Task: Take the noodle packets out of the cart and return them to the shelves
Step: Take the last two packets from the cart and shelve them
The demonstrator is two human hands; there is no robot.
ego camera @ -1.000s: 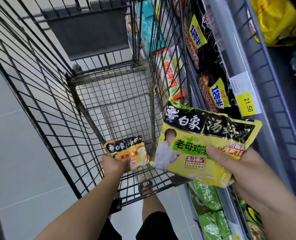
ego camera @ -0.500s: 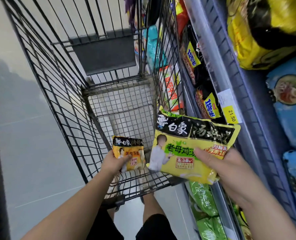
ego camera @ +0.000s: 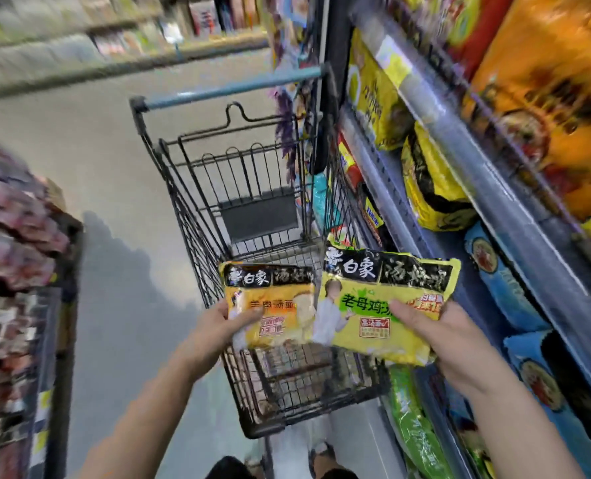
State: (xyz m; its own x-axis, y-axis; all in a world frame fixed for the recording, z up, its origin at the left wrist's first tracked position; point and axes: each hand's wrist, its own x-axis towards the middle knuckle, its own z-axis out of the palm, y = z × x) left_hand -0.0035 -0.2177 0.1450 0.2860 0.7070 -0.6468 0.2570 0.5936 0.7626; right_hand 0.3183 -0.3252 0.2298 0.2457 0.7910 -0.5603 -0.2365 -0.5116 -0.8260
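Left hand [ego camera: 218, 326]: pinching orange packet [ego camera: 273, 305] above cart [ego camera: 183, 209];
Right hand [ego camera: 439, 340]: gripping yellow-green packet [ego camera: 383, 305];
Shelves [ego camera: 459, 140]: match like colours; slide in flat

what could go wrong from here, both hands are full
The left hand holds the orange-yellow noodle packet by one side only, above the black wire cart; it might slip back in. With the right hand gripping the yellow-green noodle packet, no hand is free to make room on the crowded blue shelves.
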